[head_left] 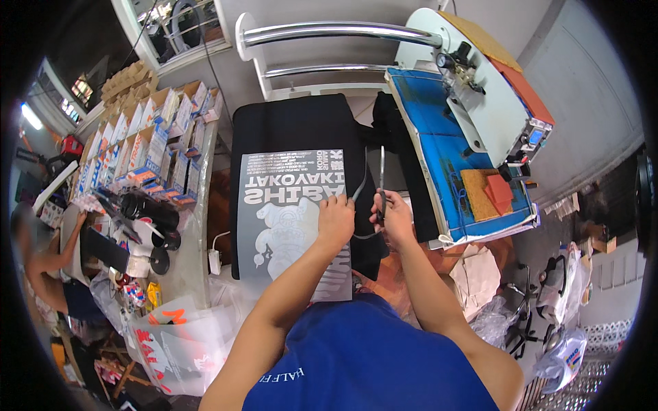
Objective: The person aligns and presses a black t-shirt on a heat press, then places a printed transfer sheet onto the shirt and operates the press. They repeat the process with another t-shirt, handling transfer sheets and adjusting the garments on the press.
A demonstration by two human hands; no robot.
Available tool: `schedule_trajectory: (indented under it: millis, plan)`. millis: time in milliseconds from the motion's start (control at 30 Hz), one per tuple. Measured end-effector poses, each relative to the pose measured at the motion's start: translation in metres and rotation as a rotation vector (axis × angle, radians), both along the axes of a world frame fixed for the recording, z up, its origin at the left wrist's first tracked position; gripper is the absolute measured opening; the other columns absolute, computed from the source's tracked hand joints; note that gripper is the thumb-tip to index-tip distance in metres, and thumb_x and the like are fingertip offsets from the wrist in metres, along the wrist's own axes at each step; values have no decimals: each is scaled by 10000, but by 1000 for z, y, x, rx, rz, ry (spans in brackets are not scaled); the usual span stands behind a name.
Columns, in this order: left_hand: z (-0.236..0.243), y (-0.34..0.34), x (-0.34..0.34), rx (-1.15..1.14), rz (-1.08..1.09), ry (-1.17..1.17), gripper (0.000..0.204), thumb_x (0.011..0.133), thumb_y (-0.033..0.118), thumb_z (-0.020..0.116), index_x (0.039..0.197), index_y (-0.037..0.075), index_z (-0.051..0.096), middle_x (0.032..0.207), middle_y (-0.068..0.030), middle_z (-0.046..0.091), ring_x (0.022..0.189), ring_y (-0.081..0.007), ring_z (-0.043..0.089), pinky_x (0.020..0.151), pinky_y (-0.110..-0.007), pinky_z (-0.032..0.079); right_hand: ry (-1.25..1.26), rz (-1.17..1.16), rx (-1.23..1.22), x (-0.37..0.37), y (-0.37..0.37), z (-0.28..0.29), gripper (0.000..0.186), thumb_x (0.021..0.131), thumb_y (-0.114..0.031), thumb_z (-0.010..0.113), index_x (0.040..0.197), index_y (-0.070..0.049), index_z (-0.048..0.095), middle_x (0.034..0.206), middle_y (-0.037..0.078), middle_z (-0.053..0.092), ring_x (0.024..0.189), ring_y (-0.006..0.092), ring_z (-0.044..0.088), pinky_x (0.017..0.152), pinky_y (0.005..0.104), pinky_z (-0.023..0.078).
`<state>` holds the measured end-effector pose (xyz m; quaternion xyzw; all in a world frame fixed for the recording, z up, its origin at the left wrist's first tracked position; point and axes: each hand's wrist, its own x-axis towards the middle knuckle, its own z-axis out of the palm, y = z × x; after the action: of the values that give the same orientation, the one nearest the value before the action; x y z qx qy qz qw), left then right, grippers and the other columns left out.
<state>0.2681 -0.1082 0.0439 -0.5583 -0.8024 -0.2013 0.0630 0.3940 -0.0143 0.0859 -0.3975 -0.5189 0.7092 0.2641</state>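
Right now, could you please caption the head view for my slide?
Left hand on a printed grey sheet, right hand holding scissors.

Grey white-lettered sheet [284, 211], black cloth [301, 130], blue pad [419, 123]

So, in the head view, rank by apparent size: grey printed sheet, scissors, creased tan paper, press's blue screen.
1. Grey printed sheet
2. Creased tan paper
3. Scissors
4. Press's blue screen
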Motion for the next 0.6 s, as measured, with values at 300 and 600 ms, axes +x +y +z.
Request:
schedule_trajectory:
  millis: [300,600]
  plan:
    - [-2,-21,-5,397,99,-407,112,810,71,643,895,39,709,876,-91,603,841,-278,601,737,-393,456,17,-3,145,2,10,16,395,960,-150,647,1311,-35,507,816,62,628,626,106,624,420,221,455]
    - [-72,-352,-25,845,861,-1940,78,911,110,572,939,42,598,732,-48,589,580,-141,558,516,-255,480,-295,504,1079,-52,-10,-3,695,650,-228,879,1246,-57,565,969,110,601,894,271,594,826,380,479]
